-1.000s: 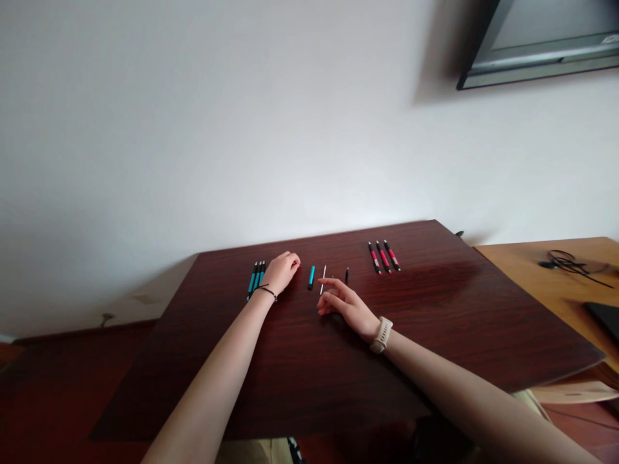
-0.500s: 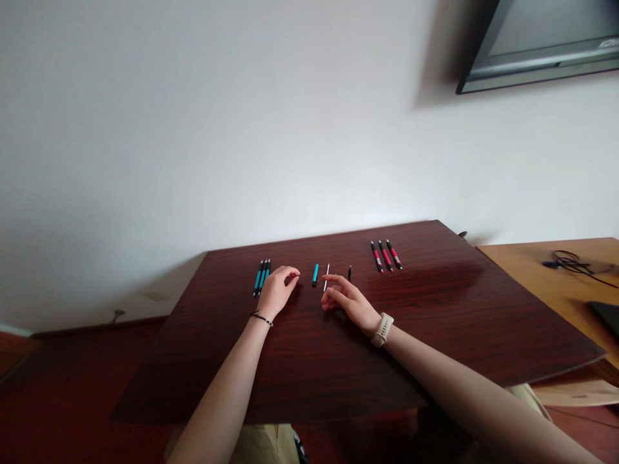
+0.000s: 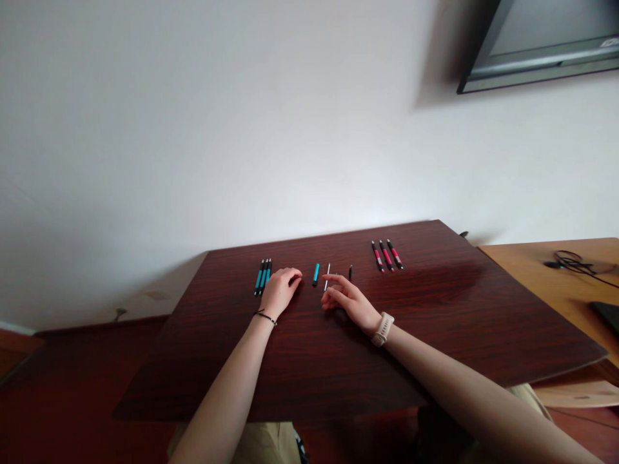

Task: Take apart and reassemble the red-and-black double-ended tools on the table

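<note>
My left hand (image 3: 280,289) hovers over or rests on the table between a row of three blue pens (image 3: 262,277) and a loose blue pen barrel (image 3: 316,274). Its thumb and fingertips come together in a pinch; whatever they hold, if anything, is too small to make out. Opposite it, my right hand (image 3: 349,300) has its index finger stretched out and the other fingers loosely bent, holding nothing visible. Just beyond those fingers lies a thin white ink refill (image 3: 327,272), partly covered by them. A short black pen part (image 3: 351,272) lies behind the right knuckles.
Three pink-and-black pens (image 3: 387,256) lie side by side toward the back right of the dark wooden table (image 3: 435,322). A lighter table (image 3: 527,264) with a black cable (image 3: 573,263) adjoins on the right. A screen (image 3: 551,45) hangs on the wall above.
My left hand has shifted very slightly to the right, its pinch kept. The right hand and the pen parts stay put; the view has moved a touch.
</note>
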`<state>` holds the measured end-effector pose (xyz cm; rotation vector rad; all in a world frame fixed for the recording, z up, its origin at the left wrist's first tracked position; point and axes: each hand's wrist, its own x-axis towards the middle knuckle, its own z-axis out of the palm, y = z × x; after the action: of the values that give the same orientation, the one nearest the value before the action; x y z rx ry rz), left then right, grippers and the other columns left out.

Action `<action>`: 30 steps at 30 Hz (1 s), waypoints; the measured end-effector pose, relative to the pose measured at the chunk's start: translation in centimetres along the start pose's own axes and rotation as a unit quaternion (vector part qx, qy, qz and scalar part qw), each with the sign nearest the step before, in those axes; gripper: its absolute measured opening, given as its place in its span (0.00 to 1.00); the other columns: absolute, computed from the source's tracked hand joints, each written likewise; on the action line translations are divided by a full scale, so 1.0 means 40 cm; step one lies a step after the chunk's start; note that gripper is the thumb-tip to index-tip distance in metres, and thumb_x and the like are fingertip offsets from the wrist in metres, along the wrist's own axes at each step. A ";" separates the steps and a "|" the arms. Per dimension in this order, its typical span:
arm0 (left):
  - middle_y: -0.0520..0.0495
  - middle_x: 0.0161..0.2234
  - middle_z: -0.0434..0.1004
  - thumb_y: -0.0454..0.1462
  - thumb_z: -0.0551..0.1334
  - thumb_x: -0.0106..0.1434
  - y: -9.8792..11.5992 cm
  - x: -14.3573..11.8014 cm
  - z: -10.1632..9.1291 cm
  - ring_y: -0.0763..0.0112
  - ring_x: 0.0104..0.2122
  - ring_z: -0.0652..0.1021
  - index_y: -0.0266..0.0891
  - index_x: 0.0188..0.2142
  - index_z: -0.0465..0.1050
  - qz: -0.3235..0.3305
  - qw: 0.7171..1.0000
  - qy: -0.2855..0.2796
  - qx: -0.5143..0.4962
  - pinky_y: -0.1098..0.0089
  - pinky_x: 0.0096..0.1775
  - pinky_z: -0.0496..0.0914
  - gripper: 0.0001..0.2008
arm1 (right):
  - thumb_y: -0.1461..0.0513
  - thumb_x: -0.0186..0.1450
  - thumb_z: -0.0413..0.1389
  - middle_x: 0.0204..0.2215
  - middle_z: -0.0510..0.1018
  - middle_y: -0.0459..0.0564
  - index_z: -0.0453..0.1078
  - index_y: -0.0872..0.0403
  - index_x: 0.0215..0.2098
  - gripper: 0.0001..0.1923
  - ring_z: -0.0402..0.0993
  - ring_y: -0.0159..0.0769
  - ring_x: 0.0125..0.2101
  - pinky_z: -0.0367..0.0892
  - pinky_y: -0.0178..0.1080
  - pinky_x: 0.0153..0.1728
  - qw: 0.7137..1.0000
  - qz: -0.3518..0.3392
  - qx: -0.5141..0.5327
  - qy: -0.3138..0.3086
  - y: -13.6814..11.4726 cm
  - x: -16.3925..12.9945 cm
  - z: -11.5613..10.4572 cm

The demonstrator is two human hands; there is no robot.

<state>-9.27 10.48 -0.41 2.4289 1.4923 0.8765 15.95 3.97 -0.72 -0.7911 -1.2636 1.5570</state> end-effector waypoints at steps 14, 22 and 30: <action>0.46 0.45 0.81 0.30 0.60 0.71 0.014 0.003 0.001 0.63 0.45 0.82 0.44 0.44 0.79 0.018 0.999 0.032 -0.036 0.63 0.50 0.75 0.10 | 0.48 0.71 0.61 0.35 0.82 0.49 0.66 0.52 0.63 0.28 0.82 0.37 0.34 0.75 0.41 0.39 1.000 -0.003 -0.006 -0.008 0.005 0.001 -0.003; 0.47 0.44 0.81 0.29 0.61 0.70 0.008 0.006 0.009 0.64 0.44 0.82 0.43 0.41 0.80 0.034 0.997 0.038 -0.055 0.64 0.50 0.75 0.10 | 0.49 0.71 0.61 0.36 0.82 0.49 0.65 0.53 0.63 0.28 0.82 0.36 0.34 0.75 0.41 0.40 1.000 0.000 -0.002 -0.008 0.010 0.002 -0.006; 0.46 0.44 0.83 0.26 0.60 0.70 0.011 0.007 0.005 0.61 0.47 0.80 0.43 0.44 0.80 0.042 0.999 0.028 -0.017 0.60 0.53 0.75 0.13 | 0.49 0.72 0.61 0.36 0.82 0.49 0.66 0.52 0.63 0.28 0.82 0.37 0.34 0.75 0.41 0.40 1.000 -0.005 -0.002 -0.008 0.015 0.004 -0.007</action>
<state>-8.73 10.52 -0.27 2.4773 1.3899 0.9878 15.99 4.20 -1.37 -0.7748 -1.2810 1.5573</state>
